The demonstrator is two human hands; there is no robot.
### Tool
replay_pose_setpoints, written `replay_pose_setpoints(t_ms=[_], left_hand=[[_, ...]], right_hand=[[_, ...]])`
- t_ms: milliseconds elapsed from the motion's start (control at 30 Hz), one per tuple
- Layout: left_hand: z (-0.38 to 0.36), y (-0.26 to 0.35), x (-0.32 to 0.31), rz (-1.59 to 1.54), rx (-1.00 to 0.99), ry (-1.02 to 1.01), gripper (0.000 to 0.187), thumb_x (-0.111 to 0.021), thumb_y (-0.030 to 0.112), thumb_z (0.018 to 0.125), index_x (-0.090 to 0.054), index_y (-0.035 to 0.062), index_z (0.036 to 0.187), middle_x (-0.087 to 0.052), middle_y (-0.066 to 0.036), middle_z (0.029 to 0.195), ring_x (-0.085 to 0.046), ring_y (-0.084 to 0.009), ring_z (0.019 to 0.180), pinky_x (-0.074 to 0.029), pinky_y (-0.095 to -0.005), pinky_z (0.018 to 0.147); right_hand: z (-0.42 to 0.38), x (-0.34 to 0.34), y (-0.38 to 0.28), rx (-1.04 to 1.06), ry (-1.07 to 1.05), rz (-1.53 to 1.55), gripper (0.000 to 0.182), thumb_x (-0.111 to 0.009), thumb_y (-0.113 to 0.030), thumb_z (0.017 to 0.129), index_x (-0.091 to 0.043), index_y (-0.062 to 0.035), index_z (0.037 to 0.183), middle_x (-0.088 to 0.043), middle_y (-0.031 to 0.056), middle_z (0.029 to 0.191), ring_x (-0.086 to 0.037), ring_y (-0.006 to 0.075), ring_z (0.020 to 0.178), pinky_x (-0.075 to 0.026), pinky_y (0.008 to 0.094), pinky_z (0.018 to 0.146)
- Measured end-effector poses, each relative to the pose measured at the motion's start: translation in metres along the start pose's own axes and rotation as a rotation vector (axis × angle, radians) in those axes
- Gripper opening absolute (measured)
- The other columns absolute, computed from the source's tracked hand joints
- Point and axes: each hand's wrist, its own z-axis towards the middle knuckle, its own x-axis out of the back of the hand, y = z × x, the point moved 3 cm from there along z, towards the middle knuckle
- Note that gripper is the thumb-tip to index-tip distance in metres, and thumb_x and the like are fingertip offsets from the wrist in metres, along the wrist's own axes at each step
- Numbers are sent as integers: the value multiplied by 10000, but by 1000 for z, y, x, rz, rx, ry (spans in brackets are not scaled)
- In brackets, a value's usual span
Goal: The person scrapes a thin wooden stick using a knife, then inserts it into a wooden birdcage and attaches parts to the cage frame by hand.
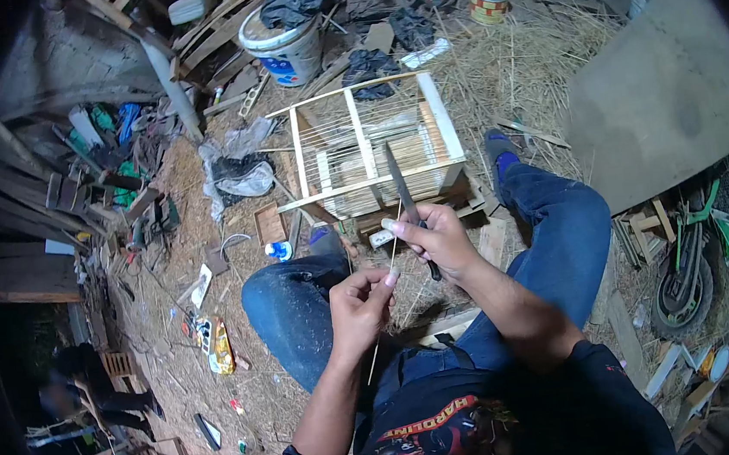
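Observation:
Pinched in my left hand (361, 312) is a thin pale stick (380, 339), which slants up toward my right hand. My right hand (437, 243) is closed on a knife (400, 179) with a dark handle; its blade points up and away. The stick's upper part passes by my right thumb. Just beyond my hands stands a wooden frame cage (364, 145) with many thin bars across it. The blade tip overlaps the cage in view; whether they touch I cannot tell.
My bent legs lie either side. Around are a white bucket (293, 50), a small wooden box (270, 224), a yellow packet (220, 348), a large flat board (661, 97) and a wheel (682, 291). Another person (92, 381) is at the lower left.

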Motion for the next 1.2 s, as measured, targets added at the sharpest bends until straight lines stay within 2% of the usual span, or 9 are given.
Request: replay_pose_setpoints(t_ms=[200,400,533,633,767,833,933,1100,1200], left_hand=[[2,1,-10,8,26,-29,192,-758,175,975,-750,-12,1015,-627,13,678,-503,-27,528,-368,-210,471],[6,0,-16,24,-29,-36,158,-784,128,947,-748,-23,978,-635,17,689,-505,-26,549,-368,-203,488],[7,0,-16,-28,-84,2,144,-795,98,932,-740,-34,950,-653,12,713,-531,-30,599,-389,-197,528],[0,7,-11,-27,-95,36,137,-789,93,936,-737,-34,945,-655,11,721,-542,-29,619,-398,-199,542],[-8,6,-1,2,-120,67,131,-780,83,942,-734,-40,949,-653,13,722,-539,-23,630,-405,-201,549],[-10,5,0,81,-237,84,123,-773,71,944,-732,-43,958,-650,17,723,-530,-21,632,-409,-200,557],[-11,12,1,100,-135,73,135,-754,90,963,-730,-43,964,-640,20,713,-526,-23,630,-414,-204,564],[5,0,-5,111,-195,97,188,-715,138,1000,-723,-44,954,-620,23,681,-517,-23,600,-404,-214,533],[4,0,-12,110,-200,106,214,-700,156,1013,-713,-47,945,-613,21,668,-516,-21,589,-399,-220,515]], right_hand=[[12,29,-8,18,159,95,141,-772,-171,941,-694,-60,904,-569,-55,650,-431,18,492,-308,208,440],[12,50,-24,43,244,178,228,-755,-280,971,-660,-85,904,-511,-74,626,-410,11,477,-320,188,434],[1,46,-21,72,261,101,238,-780,-285,956,-664,-85,903,-544,-72,662,-434,5,508,-336,191,460],[-10,25,-28,171,225,-139,198,-804,-225,934,-705,-54,957,-591,-64,752,-510,10,682,-394,202,595],[-12,1,-17,266,216,-256,182,-795,-187,939,-702,-32,932,-640,-33,780,-552,37,711,-435,214,634],[-6,-4,-8,269,230,-244,176,-783,-181,947,-698,-29,927,-651,-24,782,-559,43,711,-445,222,636],[-5,-8,-6,240,221,-226,153,-766,-151,956,-685,-22,934,-644,-17,783,-573,54,716,-468,234,647],[-4,-10,2,220,184,-265,143,-742,-132,972,-662,-26,921,-633,-20,792,-574,65,695,-469,235,643],[-8,-10,-4,332,233,-450,171,-717,-148,988,-645,-12,913,-630,16,736,-571,86,661,-455,271,606]])
